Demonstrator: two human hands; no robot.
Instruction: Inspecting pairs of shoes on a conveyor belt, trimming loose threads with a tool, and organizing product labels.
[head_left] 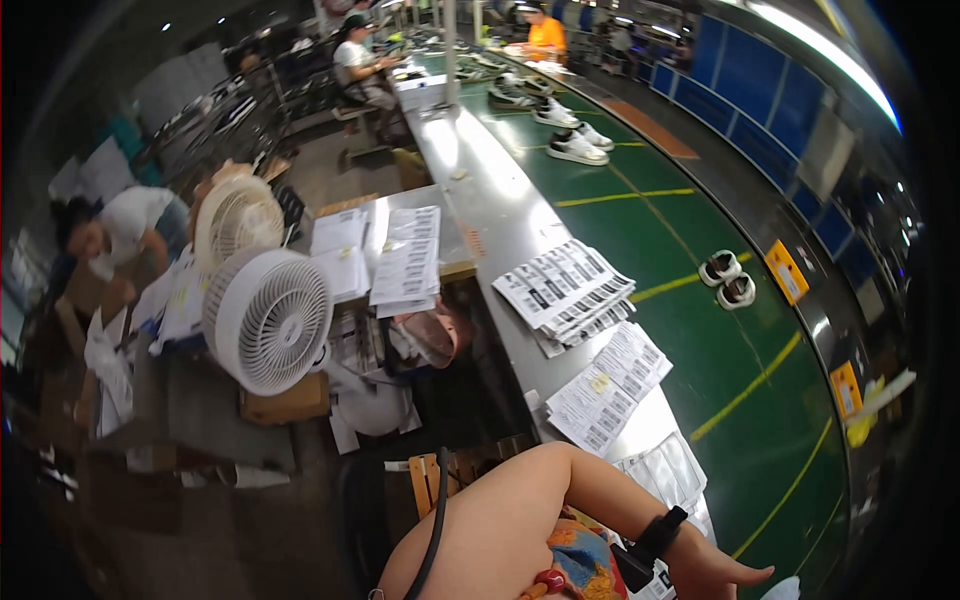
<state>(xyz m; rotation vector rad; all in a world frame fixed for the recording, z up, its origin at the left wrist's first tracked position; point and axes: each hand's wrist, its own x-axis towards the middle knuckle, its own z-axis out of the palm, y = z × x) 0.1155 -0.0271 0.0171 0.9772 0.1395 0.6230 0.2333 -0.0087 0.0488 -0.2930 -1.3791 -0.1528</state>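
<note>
downward at the lower edge, the left hand (708,570) is partly cut off by the frame, one digit stretched out to the right; how far the rest is closed, and whether it has hold of anything, cannot be told. just beyond that digit's tip, a pale object (786,590) pokes into view, too cropped to identify. the right hand is out of view, its grip unknown. a black strap (660,532) circles the left wrist, and multicoloured cloth (582,560) shows inside the bent arm.

beside the forearm, loose white sheets (668,472) lie on the metal bench (488,165); farther along come printed sheets with a yellow mark (605,390), then a fanned stack of label sheets (562,290).

along the bench's right runs a green conveyor belt (725,370) lined in yellow, carrying a pair of white shoes (737,292) near its far edge and black-and-white sneakers (577,149) farther up.

at left, a white fan (268,320) stands before a cream fan (238,222), and a co-worker in a white shirt (145,215) bends beyond them.
</note>
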